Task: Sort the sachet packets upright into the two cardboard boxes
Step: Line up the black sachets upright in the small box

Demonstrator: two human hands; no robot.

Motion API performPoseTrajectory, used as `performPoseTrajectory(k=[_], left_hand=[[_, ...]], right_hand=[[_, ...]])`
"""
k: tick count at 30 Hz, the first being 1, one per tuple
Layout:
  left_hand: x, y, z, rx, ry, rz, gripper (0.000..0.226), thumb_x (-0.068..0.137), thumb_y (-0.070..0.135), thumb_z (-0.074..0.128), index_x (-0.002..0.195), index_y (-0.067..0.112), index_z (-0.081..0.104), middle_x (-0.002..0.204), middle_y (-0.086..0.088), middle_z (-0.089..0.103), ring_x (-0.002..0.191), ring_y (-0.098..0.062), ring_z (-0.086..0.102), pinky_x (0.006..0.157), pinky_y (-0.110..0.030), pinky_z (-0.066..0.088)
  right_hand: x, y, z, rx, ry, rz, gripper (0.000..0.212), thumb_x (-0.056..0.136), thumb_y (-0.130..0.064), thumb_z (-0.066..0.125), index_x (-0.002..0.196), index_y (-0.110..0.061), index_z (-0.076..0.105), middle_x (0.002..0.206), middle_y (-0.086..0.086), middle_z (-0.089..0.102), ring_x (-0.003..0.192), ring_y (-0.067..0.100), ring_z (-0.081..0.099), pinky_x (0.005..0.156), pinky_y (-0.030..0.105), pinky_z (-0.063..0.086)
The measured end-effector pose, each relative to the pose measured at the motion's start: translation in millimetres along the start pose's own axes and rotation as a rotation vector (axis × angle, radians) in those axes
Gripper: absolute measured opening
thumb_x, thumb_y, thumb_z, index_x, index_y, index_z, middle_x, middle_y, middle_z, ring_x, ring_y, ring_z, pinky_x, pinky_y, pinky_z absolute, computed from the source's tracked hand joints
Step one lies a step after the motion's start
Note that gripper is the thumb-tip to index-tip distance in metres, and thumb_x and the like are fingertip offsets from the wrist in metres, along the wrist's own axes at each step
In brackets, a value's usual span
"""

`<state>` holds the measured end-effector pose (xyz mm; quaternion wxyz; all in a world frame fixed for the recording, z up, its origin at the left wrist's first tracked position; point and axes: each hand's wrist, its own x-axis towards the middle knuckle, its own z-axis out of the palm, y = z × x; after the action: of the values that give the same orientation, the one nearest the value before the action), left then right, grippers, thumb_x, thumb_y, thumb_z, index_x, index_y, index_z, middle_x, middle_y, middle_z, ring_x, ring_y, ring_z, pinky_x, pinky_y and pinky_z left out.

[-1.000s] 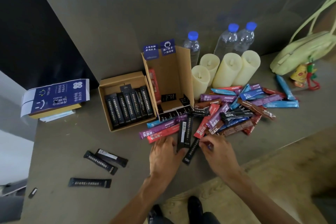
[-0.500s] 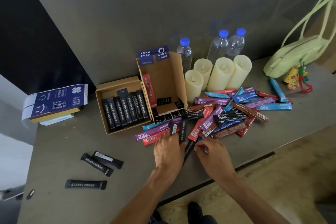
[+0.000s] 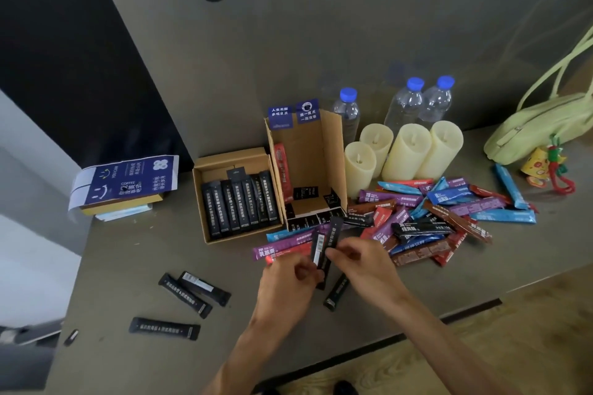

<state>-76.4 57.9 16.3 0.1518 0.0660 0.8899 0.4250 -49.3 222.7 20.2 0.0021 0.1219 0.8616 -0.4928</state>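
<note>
Head view, low box [image 3: 214,170], black sachets [image 3: 240,205]

Candles [image 3: 407,151] and the low box [image 3: 231,157] hem in the tall box [image 3: 308,151].

four cream candles [image 3: 406,151] upright on grey table [image 3: 128,250] | three blue-capped water bottles [image 3: 405,106] just behind candles, by wall | pale green handbag [image 3: 539,125] well right of candles | yellow-and-red charm [image 3: 545,167] right of candles, slightly nearer table front | blue printed carton [image 3: 128,183] atop small stack, well left of candles
</note>
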Motion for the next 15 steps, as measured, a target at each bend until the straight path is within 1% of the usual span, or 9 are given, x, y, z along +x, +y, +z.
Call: performPoseTrajectory(k=[2,4,6,7,9,10,12,13,15], left_hand=[[-3.4,-4.4,-10.7,-0.024,0.025,0.006,0.006,0.084,0.025,0.075,0.079,0.027,0.073,0.068,0.017,0.066,0.065,0.01,0.058,0.056,-0.01,0.04],[-5.3,-10.5,-21.9,-0.055,0.067,0.01,0.004,0.086,0.027,0.073,0.087,0.031,0.073,0.076,0.017,0.068,0.073,0.01,0.059,0.061,-0.009,0.042],[-6.7,-14.3,-33.0,-0.072,0.093,0.024,0.01,0.089,0.026,0.071,0.096,0.032,0.074,0.081,0.018,0.069,0.075,0.012,0.059,0.062,-0.005,0.042],[-6.8,-15.8,-38.2,-0.08,0.098,0.028,0.012,0.09,0.024,0.07,0.097,0.032,0.075,0.079,0.02,0.068,0.073,0.013,0.059,0.061,-0.004,0.041],[-5.5,-18.7,-48.7,-0.102,0.127,0.013,0.014,0.089,0.018,0.069,0.092,0.031,0.075,0.071,0.022,0.066,0.069,0.015,0.058,0.06,-0.003,0.039],[-3.9,-21.1,-54.1,-0.104,0.158,-0.002,0.015,0.089,0.017,0.069,0.086,0.031,0.074,0.068,0.022,0.065,0.068,0.015,0.058,0.059,-0.004,0.039],[2.6,-27.7,-64.7,-0.096,0.232,-0.032,0.017,0.088,0.017,0.07,0.078,0.03,0.071,0.066,0.02,0.067,0.068,0.01,0.061,0.058,-0.005,0.04],[7.7,-31.2,-69.7,-0.091,0.262,-0.048,0.017,0.088,0.017,0.069,0.077,0.029,0.069,0.068,0.02,0.067,0.069,0.007,0.062,0.059,-0.006,0.041],[20.9,-36.1,-79.6,-0.058,0.297,-0.086,0.01,0.089,0.018,0.069,0.082,0.026,0.068,0.072,0.018,0.067,0.07,0.003,0.062,0.06,-0.009,0.043]], right_hand=[[5.4,-11.4,5.8,0.01,-0.043,-0.007,0.021,0.092,-0.03,0.068,0.075,-0.02,0.071,0.067,-0.009,0.067,0.06,-0.002,0.057,0.058,0.014,0.042],[11.2,-21.4,13.4,-0.022,-0.085,-0.034,0.022,0.093,-0.033,0.068,0.076,-0.019,0.071,0.066,-0.009,0.064,0.059,-0.002,0.055,0.058,0.013,0.04],[17.4,-30.3,22.7,-0.036,-0.12,-0.052,0.022,0.093,-0.035,0.067,0.076,-0.02,0.07,0.067,-0.008,0.065,0.06,0.0,0.056,0.058,0.016,0.04],[20.4,-35.3,27.4,-0.035,-0.137,-0.055,0.022,0.092,-0.035,0.067,0.077,-0.019,0.07,0.069,-0.006,0.066,0.062,0.002,0.058,0.06,0.018,0.041],[25.8,-45.0,37.6,-0.012,-0.158,-0.079,0.02,0.092,-0.034,0.069,0.08,-0.018,0.072,0.073,-0.004,0.069,0.069,0.007,0.063,0.065,0.022,0.044],[27.9,-49.6,42.3,0.011,-0.149,-0.092,0.017,0.091,-0.032,0.07,0.082,-0.018,0.074,0.074,-0.005,0.07,0.071,0.006,0.064,0.066,0.021,0.045],[31.9,-55.8,50.3,0.05,-0.09,-0.118,0.008,0.09,-0.027,0.072,0.088,-0.02,0.075,0.079,-0.009,0.072,0.074,0.001,0.065,0.066,0.014,0.046],[33.9,-56.9,53.5,0.053,-0.059,-0.127,0.005,0.09,-0.024,0.072,0.09,-0.021,0.075,0.081,-0.01,0.072,0.076,-0.001,0.064,0.067,0.012,0.046],[36.9,-57.4,58.0,0.037,-0.025,-0.137,0.003,0.091,-0.021,0.07,0.092,-0.021,0.073,0.082,-0.011,0.07,0.078,-0.001,0.064,0.068,0.012,0.048]])
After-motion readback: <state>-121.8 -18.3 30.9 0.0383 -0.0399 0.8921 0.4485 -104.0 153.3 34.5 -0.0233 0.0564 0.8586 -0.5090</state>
